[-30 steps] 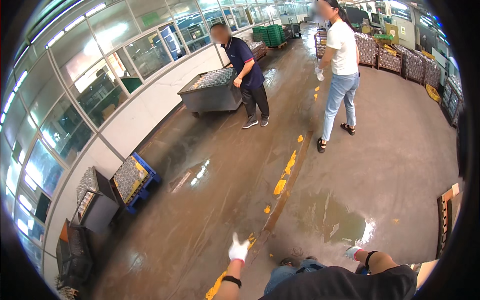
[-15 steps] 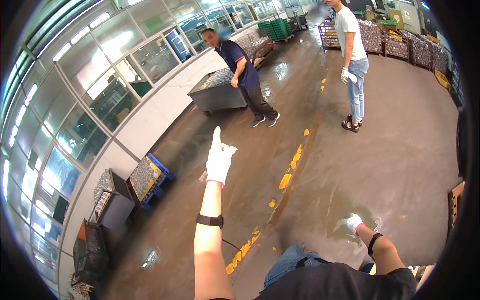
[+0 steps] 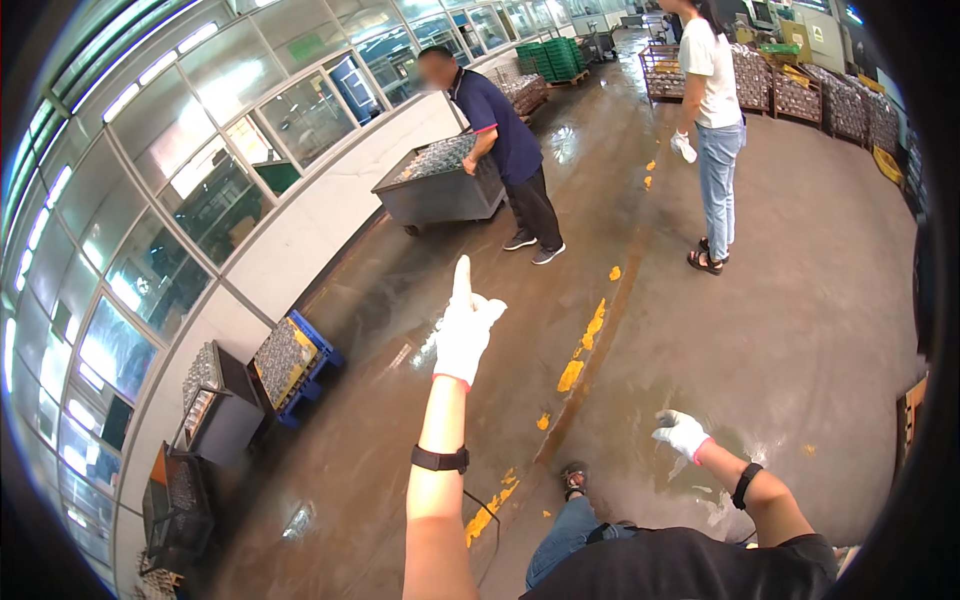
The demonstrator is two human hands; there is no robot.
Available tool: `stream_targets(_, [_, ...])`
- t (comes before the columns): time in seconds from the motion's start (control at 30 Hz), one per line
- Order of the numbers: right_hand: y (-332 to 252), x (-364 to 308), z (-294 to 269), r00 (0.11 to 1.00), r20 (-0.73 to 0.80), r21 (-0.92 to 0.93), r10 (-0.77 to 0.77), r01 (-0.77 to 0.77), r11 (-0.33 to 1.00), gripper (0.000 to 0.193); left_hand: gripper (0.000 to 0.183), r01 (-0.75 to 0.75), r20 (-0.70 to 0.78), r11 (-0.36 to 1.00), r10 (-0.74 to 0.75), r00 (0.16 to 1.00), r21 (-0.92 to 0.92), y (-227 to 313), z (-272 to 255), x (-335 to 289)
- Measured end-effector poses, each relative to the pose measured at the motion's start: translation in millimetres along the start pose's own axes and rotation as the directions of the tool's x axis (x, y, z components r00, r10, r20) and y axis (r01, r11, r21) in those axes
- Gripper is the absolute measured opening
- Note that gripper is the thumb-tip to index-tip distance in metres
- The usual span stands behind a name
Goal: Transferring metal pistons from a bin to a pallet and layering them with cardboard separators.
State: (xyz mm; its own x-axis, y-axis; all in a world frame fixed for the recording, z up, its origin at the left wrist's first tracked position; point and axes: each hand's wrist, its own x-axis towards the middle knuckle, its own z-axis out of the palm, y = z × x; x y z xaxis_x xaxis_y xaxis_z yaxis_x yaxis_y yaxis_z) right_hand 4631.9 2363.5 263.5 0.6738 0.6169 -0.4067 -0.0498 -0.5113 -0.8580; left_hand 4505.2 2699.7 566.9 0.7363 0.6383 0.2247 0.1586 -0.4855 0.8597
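My left hand [image 3: 466, 330], in a white glove, is raised out in front with its index finger stretched and the thumb apart; it holds nothing. Past its fingertip, a person in a dark blue shirt [image 3: 506, 140] bends with a hand on the rim of a grey metal cart [image 3: 435, 206] filled with small shiny parts. My right hand [image 3: 680, 434], also in a white glove, hangs low at the right over the wet floor. Its fingers are loosely apart, with nothing visible in them. Neither hand touches anything.
A person in a white top and jeans [image 3: 715, 150] stands to the right. Filled bins [image 3: 235, 420] and a blue pallet [image 3: 310, 375] line the left wall. Green crates [image 3: 552, 60] and loaded cages [image 3: 795, 92] stand farther back. A worn yellow line [image 3: 570, 376] crosses the floor.
My left hand has shifted right, still pointing. My right hand has moved left and up. The person in blue has turned toward the cart and bent over; the one in white has turned too.
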Motion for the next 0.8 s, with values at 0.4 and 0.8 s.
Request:
stream_targets(0.4, [-124, 158, 74, 0.978, 0.129, 0.078, -0.166, 0.157, 0.985, 0.056, 0.085, -0.12, -0.003, 0.976, 0.122, 0.993, -0.182, -69, -61, 169])
stream_targets(0.8, [-26, 194, -11, 0.954, -0.23, -0.149, 0.194, -0.232, 0.961, 0.056, 0.085, -0.111, 0.061, 0.994, 0.111, 0.992, 0.006, -117, -48, 338])
